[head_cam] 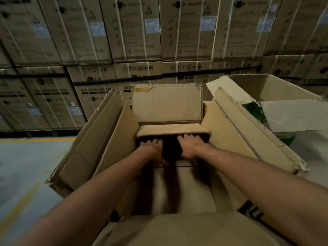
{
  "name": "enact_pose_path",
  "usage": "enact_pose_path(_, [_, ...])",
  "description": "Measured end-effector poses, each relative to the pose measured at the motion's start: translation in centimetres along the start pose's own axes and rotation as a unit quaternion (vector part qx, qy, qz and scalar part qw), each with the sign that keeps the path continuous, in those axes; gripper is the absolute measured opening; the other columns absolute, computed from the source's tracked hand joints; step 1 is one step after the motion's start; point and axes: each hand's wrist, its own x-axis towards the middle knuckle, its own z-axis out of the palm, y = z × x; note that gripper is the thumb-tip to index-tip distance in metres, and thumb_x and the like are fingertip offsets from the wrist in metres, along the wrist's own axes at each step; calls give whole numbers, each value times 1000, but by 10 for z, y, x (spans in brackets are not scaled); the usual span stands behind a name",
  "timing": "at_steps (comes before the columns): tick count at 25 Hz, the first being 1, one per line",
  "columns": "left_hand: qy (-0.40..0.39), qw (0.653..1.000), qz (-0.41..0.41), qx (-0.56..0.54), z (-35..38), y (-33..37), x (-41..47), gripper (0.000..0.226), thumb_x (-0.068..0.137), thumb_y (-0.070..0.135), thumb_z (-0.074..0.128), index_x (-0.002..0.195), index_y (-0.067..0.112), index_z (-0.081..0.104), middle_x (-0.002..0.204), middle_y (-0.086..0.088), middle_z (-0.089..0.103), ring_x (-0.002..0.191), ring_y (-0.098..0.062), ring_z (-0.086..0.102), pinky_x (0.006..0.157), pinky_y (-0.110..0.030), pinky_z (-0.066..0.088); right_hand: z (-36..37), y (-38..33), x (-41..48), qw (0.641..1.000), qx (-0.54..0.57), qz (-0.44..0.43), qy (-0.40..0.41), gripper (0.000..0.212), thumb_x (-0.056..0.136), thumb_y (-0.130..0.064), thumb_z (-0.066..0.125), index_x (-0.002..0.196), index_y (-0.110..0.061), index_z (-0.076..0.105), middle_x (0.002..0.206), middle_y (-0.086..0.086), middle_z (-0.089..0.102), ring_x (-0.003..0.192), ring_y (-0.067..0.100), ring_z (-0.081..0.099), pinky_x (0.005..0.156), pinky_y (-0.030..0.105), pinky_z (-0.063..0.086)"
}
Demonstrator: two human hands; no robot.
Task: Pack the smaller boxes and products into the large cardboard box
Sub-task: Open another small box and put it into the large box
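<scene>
Inside the large open brown cardboard box (120, 139), left grip (152, 148) and right grip (189, 146), both spread flat, press a smaller flat tan cardboard box (172, 129).

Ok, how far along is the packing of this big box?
Early to midway. Done: one smaller box already sits inside the large cardboard box at its far end. In hand: the left hand and right hand are on its dark near side. Left: the near part looks unfilled, flaps stand open, green packaging waits in the neighbouring box.
</scene>
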Motion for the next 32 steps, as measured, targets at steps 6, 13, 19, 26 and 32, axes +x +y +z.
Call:
enact_pose_path(6, [200,972,-50,-113,-44,-38,58,103,94,41,65,161,26,-12,170,2,-11,156,-33,-5,121,-65,12,-47,32,58,978,78,28,194,101,87,-16,70,165,-24,5,171,6,1,154,32,15,120,50,26])
enact_pose_path(13, [159,987,-30,-10,-19,-66,103,95,95,32,63,163,20,-3,170,-6,-9,155,-35,10,124,-56,16,-11,55,113,996,58,40,63,107,89,-5,66,163,-30,-8,169,-3,-24,157,27,-14,124,53,13])
enact_pose_path(19, [125,991,-33,-45,-35,-58,89,83,94,38,64,161,23,18,168,-5,15,147,-33,31,115,-54,31,-25,49,101,998,19,49,36,92,90,-18,68,164,-21,14,172,8,-4,157,34,5,123,52,19])
enact_pose_path(26, [259,954,33,-149,-74,-9,31,35,94,37,66,127,24,63,115,1,69,97,-14,65,75,-29,59,-89,50,22,994,-13,38,106,31,90,-19,62,120,-21,67,114,4,69,100,23,65,74,32,50])
enact_pose_path(32, [342,901,108,-244,-107,69,-26,26,98,34,63,121,21,64,106,2,69,89,-11,65,67,-26,58,-110,81,-81,964,-2,55,261,11,92,-24,64,101,-26,70,94,-2,68,86,17,61,78,36,46])
